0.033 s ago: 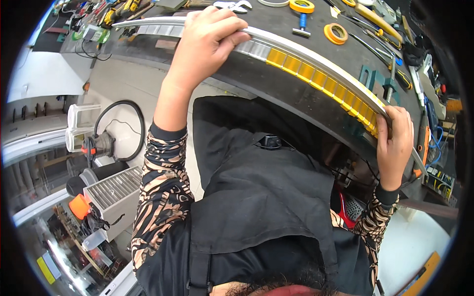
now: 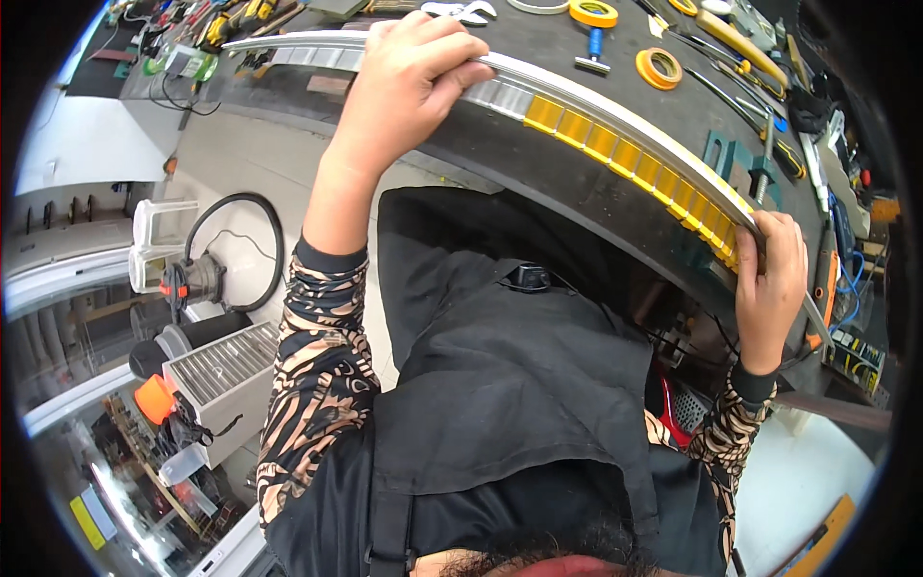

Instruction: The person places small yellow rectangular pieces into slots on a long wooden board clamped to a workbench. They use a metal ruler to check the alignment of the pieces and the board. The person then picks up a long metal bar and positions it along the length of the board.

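Note:
A long silver metal rail (image 2: 615, 117) runs across the upper part of the view, along the near edge of the dark workbench. Rows of segments line its near side, yellow ones (image 2: 615, 149) toward the right and pale, see-through ones toward the left. Toward its middle, my left hand (image 2: 409, 82) is closed round the rail, thumb on the near side. At the right end my right hand (image 2: 774, 260) grips it too, its fingers over the far side. The parts of the rail under both hands are hidden.
On the workbench (image 2: 538, 58) lie yellow tape rolls (image 2: 659, 68), a blue-handled tool (image 2: 594, 50), an adjustable wrench (image 2: 461, 12) and a green vise-like clamp (image 2: 735, 159). Tools crowd its far left and right. A vacuum cleaner (image 2: 197, 279) with a black hose stands on the floor at left.

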Demonstrator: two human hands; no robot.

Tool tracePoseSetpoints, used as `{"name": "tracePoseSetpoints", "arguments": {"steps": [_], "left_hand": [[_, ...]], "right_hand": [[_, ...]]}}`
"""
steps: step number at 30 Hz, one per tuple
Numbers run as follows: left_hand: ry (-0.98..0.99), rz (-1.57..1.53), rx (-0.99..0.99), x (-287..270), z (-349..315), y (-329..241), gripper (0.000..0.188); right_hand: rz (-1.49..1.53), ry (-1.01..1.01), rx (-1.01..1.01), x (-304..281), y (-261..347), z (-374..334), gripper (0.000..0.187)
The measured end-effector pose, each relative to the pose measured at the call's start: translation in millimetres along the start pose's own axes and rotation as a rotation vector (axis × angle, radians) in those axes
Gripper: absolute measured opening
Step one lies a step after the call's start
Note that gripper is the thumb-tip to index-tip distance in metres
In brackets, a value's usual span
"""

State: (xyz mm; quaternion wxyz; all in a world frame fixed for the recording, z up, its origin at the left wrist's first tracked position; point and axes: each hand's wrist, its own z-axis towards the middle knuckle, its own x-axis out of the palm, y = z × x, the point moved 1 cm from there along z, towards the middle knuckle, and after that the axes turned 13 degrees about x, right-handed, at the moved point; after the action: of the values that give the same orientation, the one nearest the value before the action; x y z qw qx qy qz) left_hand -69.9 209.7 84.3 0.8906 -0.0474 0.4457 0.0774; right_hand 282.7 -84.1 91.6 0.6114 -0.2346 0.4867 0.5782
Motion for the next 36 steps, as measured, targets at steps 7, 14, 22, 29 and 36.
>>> {"name": "tracePoseSetpoints", "arguments": {"steps": [7,14,22,29,36], "left_hand": [[0.007,0.047,0.022,-0.3,-4.3,2.3,0.013],[0.015,-0.053,-0.099,-7.3,2.2,-7.8,0.016],[0.003,-0.113,-0.177,-19.0,-22.9,30.5,0.029],[-0.148,0.053,-0.378,-58.8,-85.6,143.0,0.039],[-0.097,0.126,-0.337,-56.4,-100.7,160.9,0.041]], "right_hand": [[0.022,-0.058,-0.037,6.0,-0.6,-1.7,0.019],[0.042,-0.083,-0.018,7.4,2.1,-3.0,0.019],[0.031,-0.070,-0.041,6.8,-1.6,-2.0,0.020],[-0.003,-0.073,-0.028,8.7,-6.9,-6.3,0.021],[-0.006,-0.086,-0.031,10.9,-8.8,-7.6,0.021]]}}
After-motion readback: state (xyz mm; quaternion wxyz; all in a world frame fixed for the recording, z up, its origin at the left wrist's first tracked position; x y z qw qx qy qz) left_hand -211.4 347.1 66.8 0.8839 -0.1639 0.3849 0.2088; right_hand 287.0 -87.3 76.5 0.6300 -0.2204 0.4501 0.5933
